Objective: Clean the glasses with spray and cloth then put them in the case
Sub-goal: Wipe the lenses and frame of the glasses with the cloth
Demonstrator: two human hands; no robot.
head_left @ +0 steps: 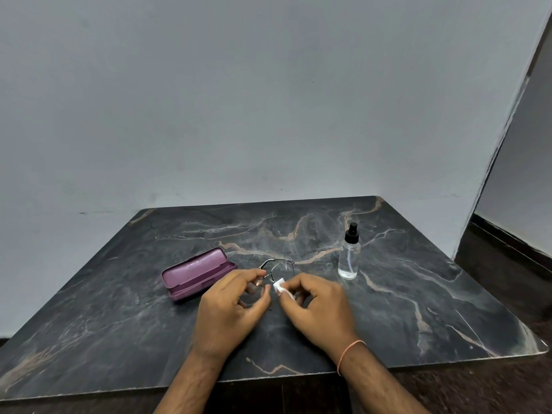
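step in hand: wiping a lens of the glasses (276, 271) with the cloth (280, 285), judging by how both hands meet over the frame.
left hand (231, 309): fingers curled, thumb and forefinger pinching the frame near its middle, holding it just above the marble table (119, 309).
right hand (316, 306): fingertips pinching the small folded white cloth against the lens edge.
doing it well: support the rim beside the lens being rubbed, press lightly, work in small circles on both faces, avoid bending the thin wire frame.
spray bottle (349, 255): upright on the table, to the right, apart from the hands.
case (197, 273): purple, open, lying left of the glasses, ready to receive them.
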